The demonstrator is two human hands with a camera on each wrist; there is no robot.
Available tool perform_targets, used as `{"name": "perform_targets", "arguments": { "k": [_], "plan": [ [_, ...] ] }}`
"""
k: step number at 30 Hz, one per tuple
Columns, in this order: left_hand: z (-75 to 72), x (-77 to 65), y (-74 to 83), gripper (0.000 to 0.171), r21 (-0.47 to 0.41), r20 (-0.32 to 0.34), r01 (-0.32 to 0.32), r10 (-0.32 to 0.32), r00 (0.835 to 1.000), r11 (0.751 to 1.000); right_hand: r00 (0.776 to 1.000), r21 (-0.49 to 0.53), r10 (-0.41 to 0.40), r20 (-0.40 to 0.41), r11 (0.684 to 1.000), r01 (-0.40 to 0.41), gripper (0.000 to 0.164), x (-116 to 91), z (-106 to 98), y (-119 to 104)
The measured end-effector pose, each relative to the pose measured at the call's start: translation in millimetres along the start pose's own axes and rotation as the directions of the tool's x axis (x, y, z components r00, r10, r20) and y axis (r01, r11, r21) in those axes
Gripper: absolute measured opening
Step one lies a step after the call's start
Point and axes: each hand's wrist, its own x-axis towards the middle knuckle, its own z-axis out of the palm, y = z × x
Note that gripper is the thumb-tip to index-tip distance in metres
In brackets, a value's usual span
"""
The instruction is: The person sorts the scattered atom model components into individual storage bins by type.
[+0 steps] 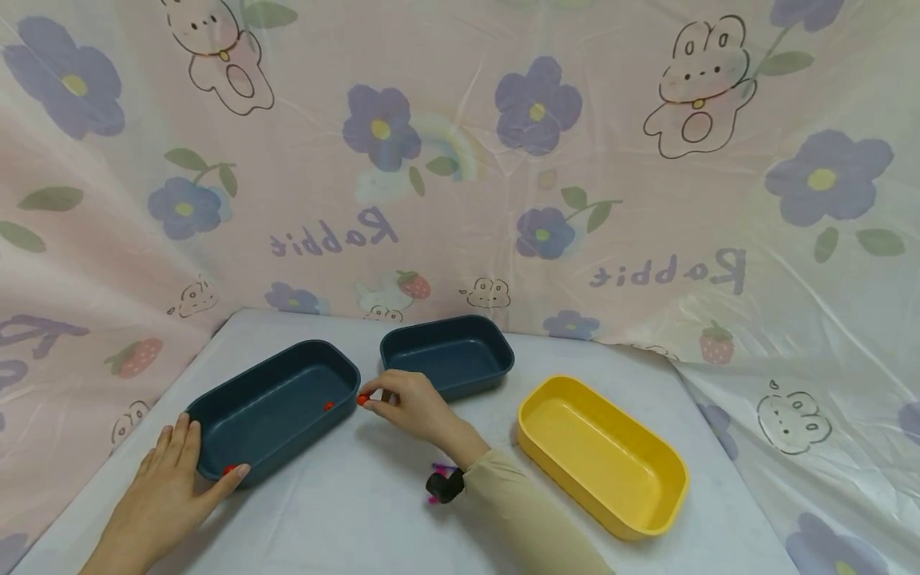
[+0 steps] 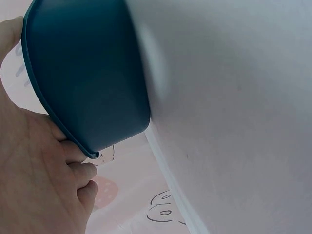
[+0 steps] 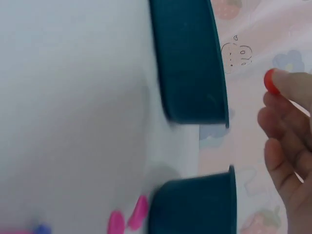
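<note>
My left hand (image 1: 161,487) grips the near-left end of the long dark blue bin (image 1: 276,399), thumb at the front rim and fingers at the end rim. In the left wrist view the fingers (image 2: 80,168) lie along the edge. My right hand (image 1: 417,407) pinches a small, smooth red piece (image 3: 271,82) between thumb and fingertips. In the head view it hangs just beside that bin's right rim, above rim height in the right wrist view. Inside the bin lie a red piece (image 1: 329,406) near the right end and another red piece (image 1: 230,469) beside my left thumb.
A shorter dark blue bin (image 1: 460,351) stands behind my right hand. To the right, a yellow bin (image 1: 604,455) sits angled on the white-covered table (image 1: 345,519). Small pink pieces (image 3: 139,213) lie under my right wrist, partly hidden by its black camera (image 1: 444,485).
</note>
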Motion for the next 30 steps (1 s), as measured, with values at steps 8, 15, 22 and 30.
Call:
{"name": "perform_targets", "arguments": {
  "k": [8,15,22,30],
  "plan": [
    [1.2,-0.6,1.0,0.109,0.004,0.003,0.002,-0.002,1.0,1.0,0.999,0.013,0.004,-0.049,1.0,-0.004,0.02,27.3,14.2,-9.8],
    [0.6,0.9,-1.0,0.111,0.014,-0.003,0.008,-0.008,1.0,1.0,0.999,0.019,0.015,-0.036,1.0,-0.014,0.022,53.5,34.0,-16.8],
    [1.1,2.5,-1.6,0.112,0.016,0.016,0.013,-0.014,1.0,1.0,0.999,0.027,0.039,0.035,0.999,-0.04,0.024,70.6,53.8,-22.3],
    [2.6,3.7,-2.5,0.112,0.022,0.016,0.015,-0.015,1.0,1.0,0.996,-0.021,0.046,0.071,0.999,-0.045,0.023,84.7,74.9,-22.9]
  ]
}}
